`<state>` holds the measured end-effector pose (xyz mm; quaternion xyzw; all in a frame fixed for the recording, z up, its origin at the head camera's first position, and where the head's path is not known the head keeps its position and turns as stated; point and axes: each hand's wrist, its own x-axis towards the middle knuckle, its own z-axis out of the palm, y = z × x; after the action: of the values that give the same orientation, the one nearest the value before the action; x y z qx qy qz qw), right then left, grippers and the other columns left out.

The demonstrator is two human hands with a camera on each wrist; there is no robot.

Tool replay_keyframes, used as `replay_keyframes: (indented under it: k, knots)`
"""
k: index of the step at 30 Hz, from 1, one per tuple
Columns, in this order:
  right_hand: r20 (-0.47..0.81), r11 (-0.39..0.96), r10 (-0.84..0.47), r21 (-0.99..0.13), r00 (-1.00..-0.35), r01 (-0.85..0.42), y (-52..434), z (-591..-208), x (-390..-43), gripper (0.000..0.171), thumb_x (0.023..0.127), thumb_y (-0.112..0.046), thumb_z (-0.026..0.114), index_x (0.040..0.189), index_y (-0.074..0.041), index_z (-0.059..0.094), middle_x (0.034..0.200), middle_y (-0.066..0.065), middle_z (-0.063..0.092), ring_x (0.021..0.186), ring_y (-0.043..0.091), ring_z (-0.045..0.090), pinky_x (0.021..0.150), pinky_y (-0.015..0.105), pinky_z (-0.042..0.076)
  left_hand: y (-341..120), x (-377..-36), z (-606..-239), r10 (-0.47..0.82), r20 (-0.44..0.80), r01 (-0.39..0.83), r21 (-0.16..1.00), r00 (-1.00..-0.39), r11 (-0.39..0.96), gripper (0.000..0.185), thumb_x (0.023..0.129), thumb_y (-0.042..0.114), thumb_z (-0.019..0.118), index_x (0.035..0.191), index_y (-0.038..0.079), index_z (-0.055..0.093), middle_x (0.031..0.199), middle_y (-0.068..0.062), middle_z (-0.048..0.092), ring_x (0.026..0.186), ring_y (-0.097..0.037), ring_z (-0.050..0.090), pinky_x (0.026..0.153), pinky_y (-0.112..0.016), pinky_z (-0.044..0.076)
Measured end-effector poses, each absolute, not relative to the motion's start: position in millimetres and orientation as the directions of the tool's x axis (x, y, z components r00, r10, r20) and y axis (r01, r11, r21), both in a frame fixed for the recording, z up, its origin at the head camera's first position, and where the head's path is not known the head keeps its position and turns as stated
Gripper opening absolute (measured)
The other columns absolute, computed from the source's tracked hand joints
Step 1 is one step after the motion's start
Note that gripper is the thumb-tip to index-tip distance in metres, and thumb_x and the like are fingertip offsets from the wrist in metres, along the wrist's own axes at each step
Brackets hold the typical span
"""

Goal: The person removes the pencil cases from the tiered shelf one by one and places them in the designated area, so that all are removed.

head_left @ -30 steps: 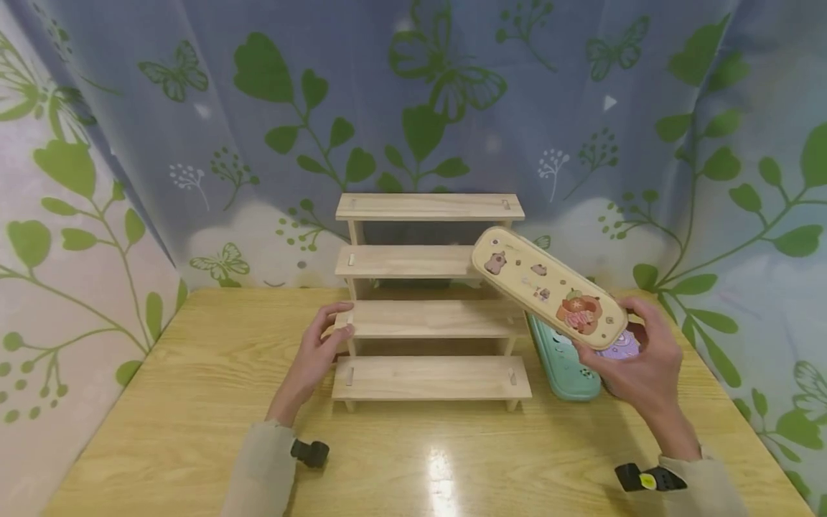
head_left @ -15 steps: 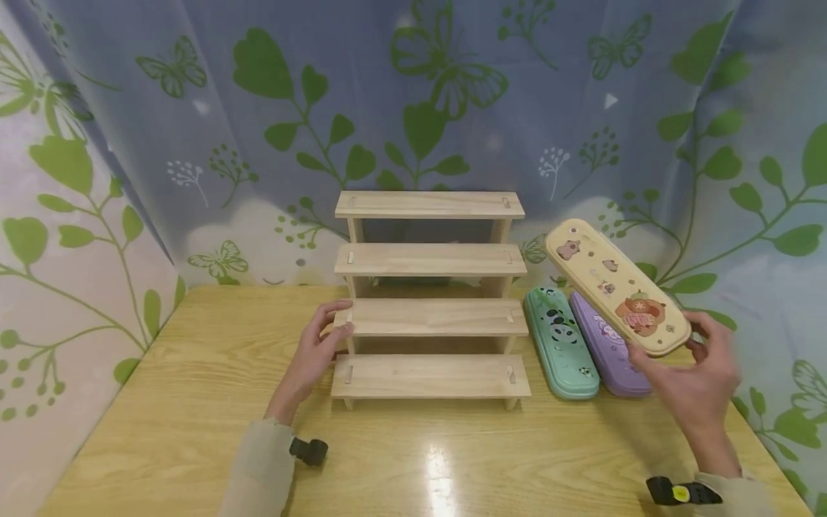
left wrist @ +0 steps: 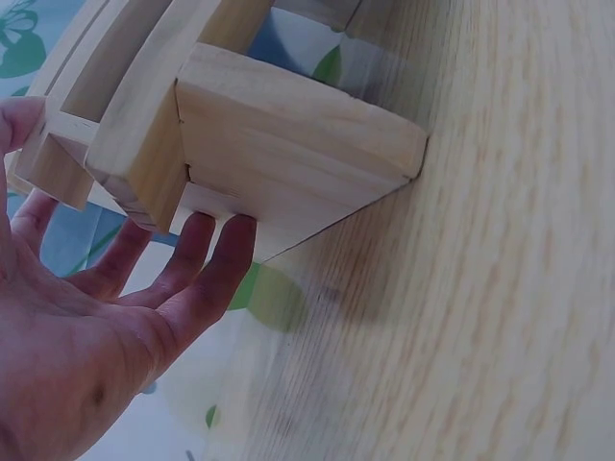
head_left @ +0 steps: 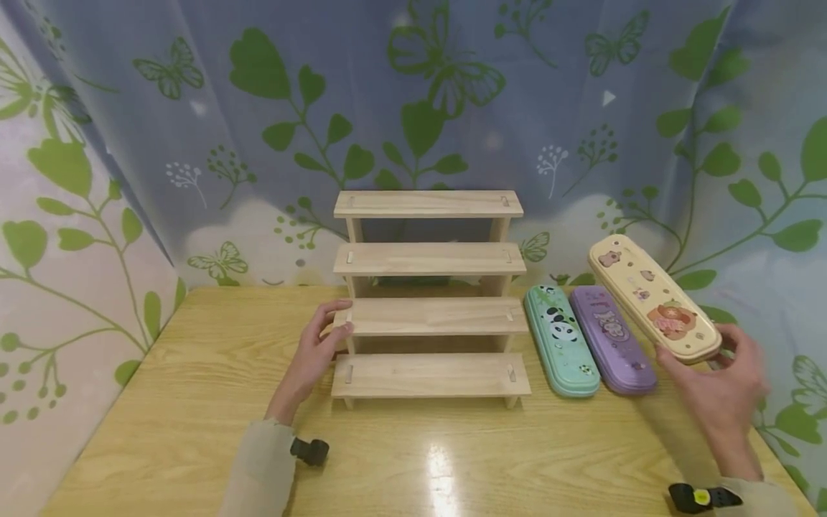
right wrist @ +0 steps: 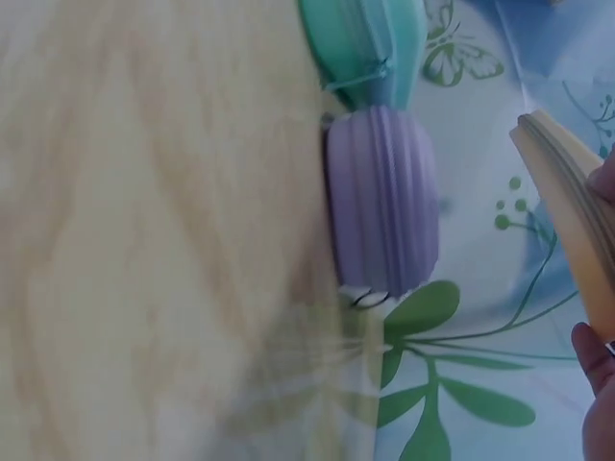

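Note:
My right hand (head_left: 723, 384) pinches the lower right end of a cream pencil case (head_left: 652, 301) with small raised cartoon figures, and holds it tilted over the table's right side. In the right wrist view its zipped edge shows between thumb and fingers. My left hand (head_left: 316, 355) grips the left end of a pale wooden stepped display rack (head_left: 429, 377), at the second step from the bottom. From the left wrist, fingertips (left wrist: 233, 230) press on the rack's side panel. Right of the rack lie a mint panda pencil case (head_left: 561, 341) and a purple pencil case (head_left: 612, 341), side by side.
The wood-grain table (head_left: 220, 402) carries the rack and the two lying cases. A blue leaf-and-butterfly curtain (head_left: 362, 108) hangs behind, with patterned cloth at both sides. Black camera straps (head_left: 704, 497) sit on the wrists.
My right hand has carried the cream pencil case from in front of the rack rightward, past the mint and purple cases, which are now more exposed. The left hand stays at the rack.

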<state>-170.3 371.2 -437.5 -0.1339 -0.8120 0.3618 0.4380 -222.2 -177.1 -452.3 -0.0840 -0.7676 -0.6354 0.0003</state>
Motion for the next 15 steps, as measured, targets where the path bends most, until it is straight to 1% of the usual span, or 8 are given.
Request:
replay_keyframes:
  k: [2,4,8,11,13,15]
  knots:
    - [0.578,0.694,0.561,-0.718,-0.592,-0.044,376,-439,-170,0.077,0.055,-0.013,0.090,0.124,-0.023,0.057,0.103,-0.028,0.043,0.091,-0.010,0.044,0.071,0.001,0.037,-177,-222,-452,0.128,0.107,0.129,0.976,-0.986,0.178,0.040,0.095,0.046,0.052,0.132,0.034,0.045,0.151,0.010,0.026,0.143,-0.023,0.015,0.092,-0.048,0.049]
    - [0.549,0.691,0.578,-0.722,-0.604,0.006,380,-441,-170,0.075,0.056,-0.017,0.090,0.124,-0.023,0.057,0.102,-0.028,0.041,0.090,-0.011,0.042,0.070,0.002,0.036,-177,-222,-452,0.128,0.108,0.130,0.976,-0.986,0.174,0.040,0.095,0.045,0.052,0.132,0.033,0.045,0.151,0.009,0.025,0.143,-0.023,0.015,0.091,-0.048,0.049]
    - [0.512,0.707,0.587,-0.701,-0.627,0.089,388,-445,-169,0.076,0.057,-0.022,0.090,0.125,-0.016,0.056,0.100,-0.029,0.036,0.088,-0.013,0.035,0.071,0.005,0.030,-177,-223,-452,0.123,0.108,0.129,0.975,-0.986,0.179,0.039,0.095,0.045,0.052,0.132,0.033,0.046,0.151,0.009,0.026,0.143,-0.023,0.015,0.092,-0.049,0.049]
    - [0.486,0.718,0.590,-0.681,-0.644,0.144,393,-448,-169,0.078,0.057,-0.023,0.089,0.127,-0.011,0.054,0.106,-0.014,0.048,0.090,-0.009,0.032,0.078,0.014,0.028,-177,-222,-452,0.122,0.108,0.129,0.975,-0.987,0.179,0.039,0.095,0.045,0.052,0.131,0.033,0.046,0.151,0.009,0.026,0.143,-0.024,0.015,0.091,-0.049,0.049]
    - [0.446,0.710,0.600,-0.679,-0.664,0.186,396,-448,-169,0.080,0.059,-0.024,0.087,0.129,-0.011,0.052,0.115,0.001,0.053,0.097,0.000,0.039,0.086,0.026,0.031,-177,-222,-452,0.125,0.108,0.129,0.976,-0.986,0.176,0.039,0.095,0.045,0.052,0.131,0.033,0.046,0.151,0.009,0.025,0.143,-0.025,0.014,0.091,-0.049,0.049]
    - [0.407,0.702,0.607,-0.677,-0.682,0.221,398,-449,-168,0.082,0.060,-0.025,0.086,0.132,-0.010,0.049,0.125,0.015,0.052,0.105,0.015,0.045,0.092,0.039,0.032,-177,-222,-453,0.126,0.107,0.129,0.976,-0.986,0.175,0.039,0.095,0.045,0.052,0.131,0.033,0.046,0.151,0.009,0.026,0.143,-0.025,0.015,0.091,-0.049,0.049]
